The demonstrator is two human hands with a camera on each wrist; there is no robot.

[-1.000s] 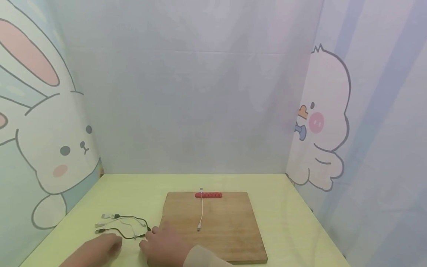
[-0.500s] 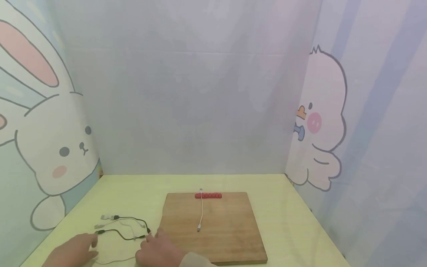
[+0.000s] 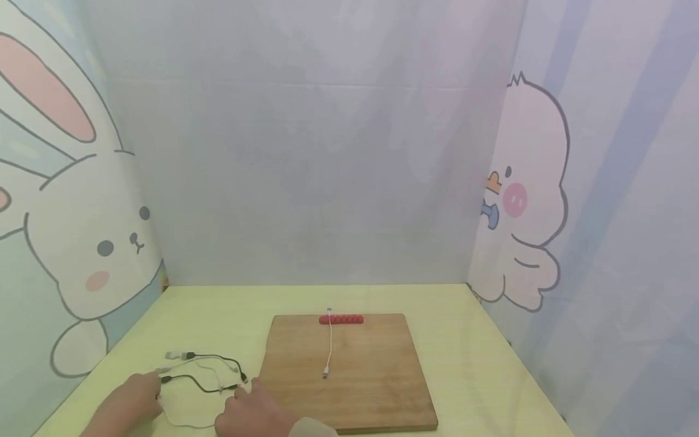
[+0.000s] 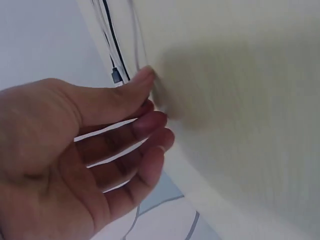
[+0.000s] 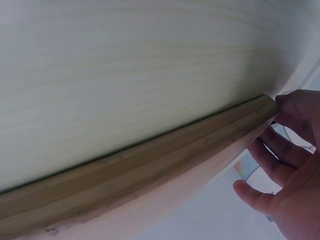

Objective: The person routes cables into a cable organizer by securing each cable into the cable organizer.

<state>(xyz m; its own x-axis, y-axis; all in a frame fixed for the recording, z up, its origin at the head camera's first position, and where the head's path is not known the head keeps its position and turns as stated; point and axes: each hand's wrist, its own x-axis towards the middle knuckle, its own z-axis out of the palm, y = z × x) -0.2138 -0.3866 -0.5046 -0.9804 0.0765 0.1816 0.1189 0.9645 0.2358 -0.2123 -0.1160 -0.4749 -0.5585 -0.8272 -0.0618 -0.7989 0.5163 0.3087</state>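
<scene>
A thin white USB cable (image 3: 188,426) lies in a low curve on the table between my two hands. My left hand (image 3: 128,400), at the front left, pinches one end of it; in the left wrist view the thumb (image 4: 142,80) meets the forefinger there, the other fingers loosely bent. At the near left corner of the wooden board (image 3: 377,388), my right hand (image 3: 253,413) pinches the cable's other end, which its fingers hide. A short white cable (image 3: 330,349) runs down the board from a red cable holder (image 3: 346,319) at the back edge.
Behind my hands, on the left of the table, lie a black cable (image 3: 199,383), another black cable (image 3: 221,357) with a whitish plug (image 3: 173,355), and thin white cables (image 3: 204,364). Cloth walls (image 3: 317,182) with cartoon animals enclose the table.
My left hand first moved left, drawing the white cable into view, then came slightly right as its fingers closed on the end. My right hand has shifted a little left; the board and holder stayed put.
</scene>
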